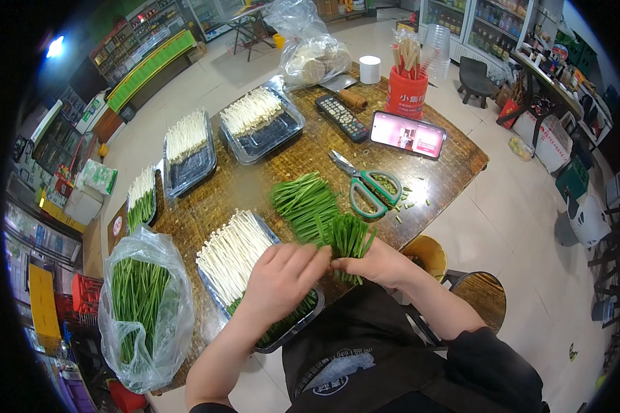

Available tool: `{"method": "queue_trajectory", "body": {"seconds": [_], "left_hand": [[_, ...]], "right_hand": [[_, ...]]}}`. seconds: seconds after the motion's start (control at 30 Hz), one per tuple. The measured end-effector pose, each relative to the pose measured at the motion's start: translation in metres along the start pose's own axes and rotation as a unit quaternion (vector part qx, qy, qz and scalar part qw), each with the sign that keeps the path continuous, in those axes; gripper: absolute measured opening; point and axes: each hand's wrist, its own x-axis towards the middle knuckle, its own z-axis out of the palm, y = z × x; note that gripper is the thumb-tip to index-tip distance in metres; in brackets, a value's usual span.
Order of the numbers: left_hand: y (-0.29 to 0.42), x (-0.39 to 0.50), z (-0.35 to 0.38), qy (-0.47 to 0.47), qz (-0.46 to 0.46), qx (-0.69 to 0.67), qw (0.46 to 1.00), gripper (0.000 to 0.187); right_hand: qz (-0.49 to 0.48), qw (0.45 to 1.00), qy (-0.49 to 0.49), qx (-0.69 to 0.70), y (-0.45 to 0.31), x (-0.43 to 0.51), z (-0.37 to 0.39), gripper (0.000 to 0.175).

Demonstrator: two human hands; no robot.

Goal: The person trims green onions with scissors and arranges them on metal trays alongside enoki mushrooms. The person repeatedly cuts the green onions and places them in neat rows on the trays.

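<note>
My right hand (374, 264) grips a bundle of cut green chives (347, 238) above the table's near edge. Close beside it, my left hand (289, 271) hovers over a black plastic tray (318, 304), its fingertips at the bundle's left side; whether they pinch any stems is hidden. That tray holds a row of white enoki mushrooms (232, 253), with green stems below, partly covered by my left forearm. Beyond my hands lies a pile of cut chives (305, 201) on the wooden table (258, 191). Green-handled scissors (364, 186) rest to its right among small green trimmings.
Farther back are two trays with enoki (187, 137) (253, 111), a remote control (342, 117), a lit phone (408, 135) and a red skewer tub (407, 93). At left, a plastic bag (178, 289) of chives adjoins a smaller tray (141, 199). A yellow bin (431, 253) and stool (480, 299) stand right.
</note>
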Motion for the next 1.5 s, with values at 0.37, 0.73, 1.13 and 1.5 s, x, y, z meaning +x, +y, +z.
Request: {"method": "queue_trajectory", "body": {"seconds": [0.37,0.73,1.13,1.5], "left_hand": [[-0.011,-0.063,-0.015,-0.221,-0.055,-0.048,0.973,0.046],[-0.007,-0.075,-0.012,-0.060,-0.162,-0.152,0.973,0.046],[0.021,-0.063,-0.014,0.000,-0.226,-0.218,0.949,0.042],[0.058,-0.012,0.028,-0.019,-0.304,-0.314,0.899,0.048]], "right_hand": [[-0.016,0.998,0.058,-0.027,0.007,-0.005,-0.005,0.021],[0.024,0.986,0.113,-0.123,0.009,-0.010,0.003,0.017],[-0.071,0.969,0.113,-0.208,0.023,-0.009,0.015,0.025],[-0.162,0.933,0.001,-0.321,0.017,-0.012,0.006,0.052]]}}
